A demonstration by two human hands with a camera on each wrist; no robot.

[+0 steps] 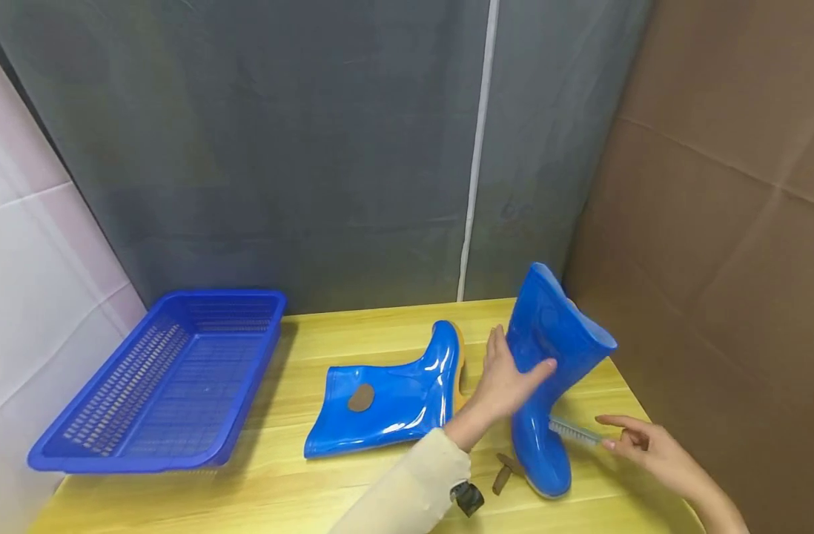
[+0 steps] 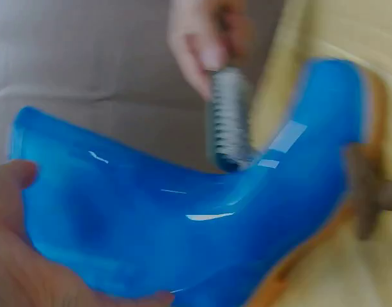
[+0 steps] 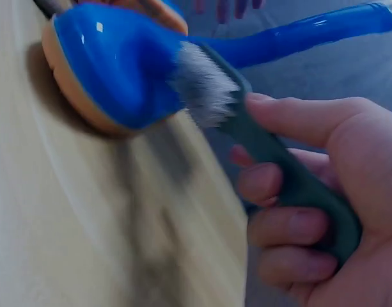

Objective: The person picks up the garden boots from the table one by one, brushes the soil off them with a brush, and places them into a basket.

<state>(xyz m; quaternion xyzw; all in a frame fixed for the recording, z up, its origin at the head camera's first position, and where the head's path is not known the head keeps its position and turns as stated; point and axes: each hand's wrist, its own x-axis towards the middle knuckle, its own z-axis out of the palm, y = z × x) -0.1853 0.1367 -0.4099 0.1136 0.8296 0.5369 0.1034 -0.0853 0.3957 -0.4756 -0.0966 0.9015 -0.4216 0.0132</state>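
Observation:
My left hand (image 1: 503,378) grips the shaft of a blue rain boot (image 1: 557,326), thumb on one side and fingers on the other. The boot stands tilted, its opening up to the right and its toe toward me. In my right hand (image 1: 654,452) is a scrub brush (image 1: 574,430), its green handle (image 3: 311,192) wrapped by the fingers and the index finger stretched along it. White bristles (image 3: 205,86) meet the boot around the bend between shaft and foot. A brown piece with a short stem (image 1: 503,475) lies beside the boot's foot.
A second blue boot (image 1: 394,400) lies on its side on the yellow wood-grain table (image 1: 293,489), with a brown oval patch (image 1: 361,398) on its shaft. At the left stands a blue plastic basket (image 1: 247,400). A brown wall (image 1: 727,222) borders the right side.

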